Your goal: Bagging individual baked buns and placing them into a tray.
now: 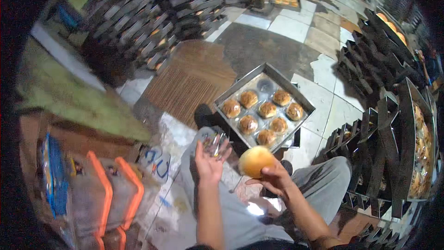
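Note:
My right hand point(274, 178) grips a round golden bun point(256, 161) from below and the side, with the thumb near its edge. Beside it, my left hand point(211, 161) is palm up with its fingers spread, holding a crinkled clear plastic wrapper point(215, 143) with small printed marks. Just beyond both hands sits a square metal tray point(295, 86). Several browned buns point(267, 109) lie in it, shiny as if under clear plastic. One spot near the tray's far corner shows no bun.
Stacked metal trays point(374, 159) stand close on the right, the upper one holding wrapped buns point(419, 146). More tray stacks point(138, 17) rise at the far left. Left of my knees lies clear plastic packaging with orange strips point(104, 194). A small tray of buns point(286, 1) rests on the distant floor.

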A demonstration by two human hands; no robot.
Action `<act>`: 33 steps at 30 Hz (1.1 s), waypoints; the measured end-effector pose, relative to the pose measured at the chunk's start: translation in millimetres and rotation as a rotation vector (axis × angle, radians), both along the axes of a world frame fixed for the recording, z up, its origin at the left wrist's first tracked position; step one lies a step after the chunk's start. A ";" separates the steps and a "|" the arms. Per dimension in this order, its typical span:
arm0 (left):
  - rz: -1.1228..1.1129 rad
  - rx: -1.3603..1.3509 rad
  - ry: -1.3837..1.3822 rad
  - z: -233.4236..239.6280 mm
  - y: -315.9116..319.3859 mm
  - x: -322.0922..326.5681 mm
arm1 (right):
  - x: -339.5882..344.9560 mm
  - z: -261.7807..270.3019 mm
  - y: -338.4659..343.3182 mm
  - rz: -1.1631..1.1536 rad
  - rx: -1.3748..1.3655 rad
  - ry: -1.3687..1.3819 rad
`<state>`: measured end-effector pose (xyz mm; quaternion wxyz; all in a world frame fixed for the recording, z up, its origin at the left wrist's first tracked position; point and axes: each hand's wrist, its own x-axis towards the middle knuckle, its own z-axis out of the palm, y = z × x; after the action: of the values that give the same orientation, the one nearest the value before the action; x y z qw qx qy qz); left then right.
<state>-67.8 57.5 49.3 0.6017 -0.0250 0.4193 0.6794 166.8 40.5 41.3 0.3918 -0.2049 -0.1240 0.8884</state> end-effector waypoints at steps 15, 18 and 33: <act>0.047 0.241 0.090 2.0 -58.8 23.4 | -84.7 76.3 -40.6 -0.063 1.481 -1.046; 0.063 0.293 0.008 12.0 -51.9 29.8 | -82.3 81.2 -43.1 0.042 1.228 -1.059; -0.696 -0.520 0.825 58.8 -164.8 -40.0 | -98.9 61.9 -24.5 -0.107 0.957 -0.706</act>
<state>-107.8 -107.2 108.1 0.5507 0.2334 0.7542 0.2709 67.9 16.0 103.2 0.4200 -0.2945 -0.6228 0.5907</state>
